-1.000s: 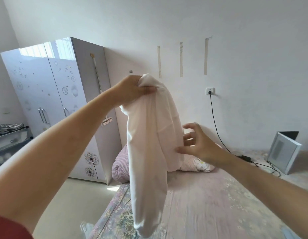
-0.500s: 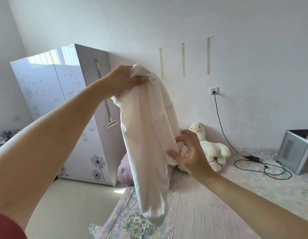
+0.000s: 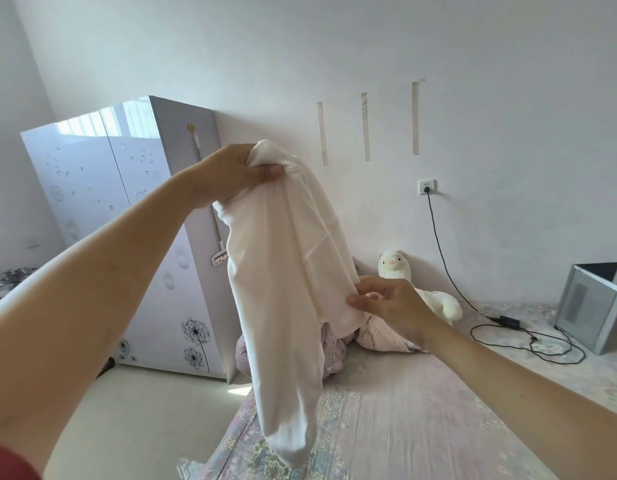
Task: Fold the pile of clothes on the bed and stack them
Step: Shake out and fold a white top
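I see a white-walled bedroom with no readable writing. My left hand [image 3: 236, 176] grips the white garment [image 3: 286, 271] by its top, hanging it above the bed [image 3: 404, 420]; lower right, my right hand [image 3: 392, 306] pinches its edge.

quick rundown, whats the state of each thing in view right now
white garment: held up, hanging over the bed
left hand: grips garment's top
right hand: pinches garment's side edge
wardrobe: doors closed
charger: plugged into wall socket
plush toy: sitting against wall
bed: covered with floral sheet
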{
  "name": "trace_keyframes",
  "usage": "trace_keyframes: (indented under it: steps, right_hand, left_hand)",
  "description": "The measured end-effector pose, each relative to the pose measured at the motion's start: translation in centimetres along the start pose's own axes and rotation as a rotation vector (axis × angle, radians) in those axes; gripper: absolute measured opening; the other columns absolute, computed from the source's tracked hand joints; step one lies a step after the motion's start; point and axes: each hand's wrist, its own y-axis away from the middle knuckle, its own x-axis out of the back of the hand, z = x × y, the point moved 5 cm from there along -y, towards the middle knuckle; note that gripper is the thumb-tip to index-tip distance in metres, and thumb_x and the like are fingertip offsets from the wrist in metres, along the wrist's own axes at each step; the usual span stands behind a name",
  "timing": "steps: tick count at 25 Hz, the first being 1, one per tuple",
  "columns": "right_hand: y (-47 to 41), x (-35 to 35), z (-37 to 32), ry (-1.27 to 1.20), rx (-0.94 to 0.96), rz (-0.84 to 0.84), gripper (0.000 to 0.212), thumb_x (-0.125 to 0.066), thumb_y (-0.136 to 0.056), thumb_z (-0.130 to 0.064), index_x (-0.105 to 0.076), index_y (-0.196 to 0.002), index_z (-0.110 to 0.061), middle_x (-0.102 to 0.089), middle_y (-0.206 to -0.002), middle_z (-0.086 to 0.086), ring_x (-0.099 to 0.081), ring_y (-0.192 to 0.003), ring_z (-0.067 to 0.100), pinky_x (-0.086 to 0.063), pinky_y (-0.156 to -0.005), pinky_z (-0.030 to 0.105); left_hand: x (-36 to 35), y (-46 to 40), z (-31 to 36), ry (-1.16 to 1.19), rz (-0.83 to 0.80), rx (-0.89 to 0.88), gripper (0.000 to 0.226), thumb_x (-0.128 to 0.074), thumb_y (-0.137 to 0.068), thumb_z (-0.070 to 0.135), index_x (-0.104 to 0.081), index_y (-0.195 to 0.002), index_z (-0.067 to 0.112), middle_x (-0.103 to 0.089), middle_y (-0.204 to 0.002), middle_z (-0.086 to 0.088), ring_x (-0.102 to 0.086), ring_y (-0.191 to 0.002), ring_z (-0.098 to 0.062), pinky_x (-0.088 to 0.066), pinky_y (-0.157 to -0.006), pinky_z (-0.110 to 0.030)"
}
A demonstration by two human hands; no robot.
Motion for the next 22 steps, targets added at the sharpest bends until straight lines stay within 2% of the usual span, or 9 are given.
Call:
trace_keyframes:
  steps: [3,6,9,12,15,17,19,20,22]
  right_hand:
    - [0.3,0.5,-0.1,-0.038,0.004,0.107,0.027,-0.074,-0.07,-0.026,-0.074,-0.093,-0.012,-0.074,-0.096,0.003,-0.068,-0.093,0.014,-0.051,-0.09,0.032]
    - [0.4,2.2,-2.3,-0.018,0.094,0.22,0.006,-0.07,-0.08,-0.015,-0.071,-0.086,-0.013,-0.073,-0.079,-0.006,-0.064,-0.076,0.005,-0.049,-0.073,0.018]
    - [-0.2,4.4,-5.5,0.076,0.213,0.299,0.009,-0.066,-0.086,-0.007,-0.067,-0.09,-0.015,-0.068,-0.071,-0.008,-0.059,-0.068,0.004,-0.045,-0.066,0.013]
    - [-1.5,4.8,-6.6,0.353,0.149,0.137,0.024,-0.067,-0.087,-0.011,-0.061,-0.108,-0.02,-0.067,-0.08,0.003,-0.057,-0.075,0.01,-0.044,-0.072,0.016]
    - [-2.5,5.6,-7.4,0.56,0.15,0.178,0.007,-0.064,-0.089,-0.013,-0.068,-0.093,-0.018,-0.068,-0.085,-0.006,-0.058,-0.082,0.007,-0.043,-0.078,0.016]
    - [-2.7,5.8,-7.8,0.644,0.137,0.158,0.008,-0.062,-0.091,-0.011,-0.067,-0.087,-0.017,-0.065,-0.082,-0.008,-0.056,-0.075,0.003,-0.041,-0.067,0.009]
    - [-2.9,6.3,-7.5,0.615,0.079,0.165,0.006,-0.062,-0.091,-0.01,-0.066,-0.088,-0.015,-0.062,-0.078,-0.007,-0.053,-0.056,-0.004,-0.04,-0.052,0.007]
    - [-3.0,6.2,-6.7,0.585,0.021,0.138,0.004,-0.062,-0.09,-0.01,-0.066,-0.09,-0.012,-0.062,-0.078,-0.003,-0.052,-0.049,-0.003,-0.042,-0.047,0.009]
    - [-3.1,5.1,-3.5,0.557,-0.108,0.026,0.009,-0.062,-0.09,-0.009,-0.068,-0.094,-0.003,-0.064,-0.083,0.007,-0.056,-0.051,-0.001,-0.05,-0.048,0.015]
  left_hand:
    - [0.8,0.2,-0.2,-0.032,0.018,0.012,0.007,-0.064,-0.089,0.024,-0.061,-0.083,0.023,-0.065,-0.077,0.01,-0.06,-0.06,0.008,-0.05,-0.063,-0.01]
    - [1.5,1.0,-1.3,-0.022,0.024,0.018,0.005,-0.063,-0.088,0.026,-0.061,-0.085,0.028,-0.067,-0.07,0.02,-0.061,-0.065,0.008,-0.05,-0.065,-0.01]
    - [2.3,1.7,-3.6,-0.014,0.084,0.033,0.003,-0.061,-0.092,0.027,-0.063,-0.09,0.029,-0.067,-0.085,0.009,-0.061,-0.079,-0.006,-0.05,-0.078,-0.023]
    - [2.5,2.4,-6.3,-0.049,0.223,0.026,0.011,-0.058,-0.095,0.026,-0.062,-0.085,0.029,-0.062,-0.084,-0.001,-0.055,-0.079,-0.014,-0.046,-0.076,-0.03]
    - [1.0,3.4,-8.4,-0.228,0.316,-0.02,0.015,-0.054,-0.095,0.03,-0.055,-0.081,0.033,-0.061,-0.081,0.0,-0.053,-0.08,-0.019,-0.041,-0.07,-0.029]
    - [0.4,4.1,-9.4,-0.263,0.352,-0.033,0.011,-0.053,-0.096,0.028,-0.055,-0.085,0.03,-0.058,-0.076,0.002,-0.051,-0.076,-0.018,-0.039,-0.064,-0.022]
    - [0.2,4.4,-10.5,-0.265,0.38,-0.029,0.014,-0.054,-0.095,0.027,-0.057,-0.086,0.018,-0.059,-0.074,-0.002,-0.049,-0.073,-0.018,-0.037,-0.061,-0.021]
    - [-0.1,4.4,-11.3,-0.256,0.379,-0.031,0.017,-0.055,-0.095,0.027,-0.059,-0.088,0.012,-0.061,-0.077,-0.005,-0.049,-0.073,-0.018,-0.037,-0.061,-0.022]
    - [-1.4,4.1,-13.4,-0.245,0.328,-0.04,0.019,-0.056,-0.095,0.027,-0.063,-0.095,0.008,-0.063,-0.083,-0.01,-0.052,-0.077,-0.019,-0.037,-0.062,-0.023]
